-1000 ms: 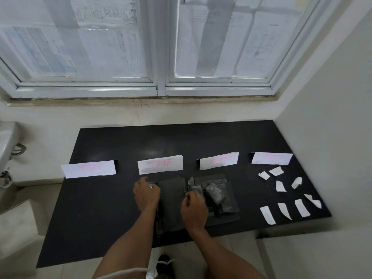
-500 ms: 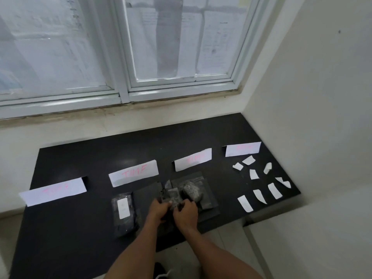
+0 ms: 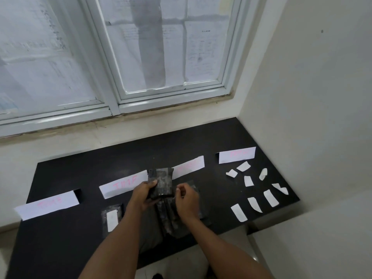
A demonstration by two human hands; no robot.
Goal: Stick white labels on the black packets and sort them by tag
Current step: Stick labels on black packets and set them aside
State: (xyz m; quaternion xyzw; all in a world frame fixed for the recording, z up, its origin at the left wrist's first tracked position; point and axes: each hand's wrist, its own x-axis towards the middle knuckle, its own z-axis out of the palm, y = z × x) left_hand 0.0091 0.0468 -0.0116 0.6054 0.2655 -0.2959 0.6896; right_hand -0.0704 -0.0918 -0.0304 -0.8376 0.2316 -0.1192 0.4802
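My left hand (image 3: 142,195) grips a black packet (image 3: 162,182) by its lower left edge and holds it upright above the pile of black packets (image 3: 171,220). My right hand (image 3: 186,200) hovers just right of that packet with fingers loosely curled, holding nothing that I can see. A labelled black packet (image 3: 111,218) lies flat to the left, below the second tag (image 3: 123,183). Several loose white labels (image 3: 253,190) lie at the right end of the black table (image 3: 60,238).
Four white paper tags with pink writing stand in a row: far left tag (image 3: 47,205), third tag (image 3: 189,166), far right tag (image 3: 237,155). A wall bounds the table on the right and a window sill at the back.
My left hand has lifted one black packet up from the pile. The right hand has come off the pile and opened beside it. The view has swung to the right.
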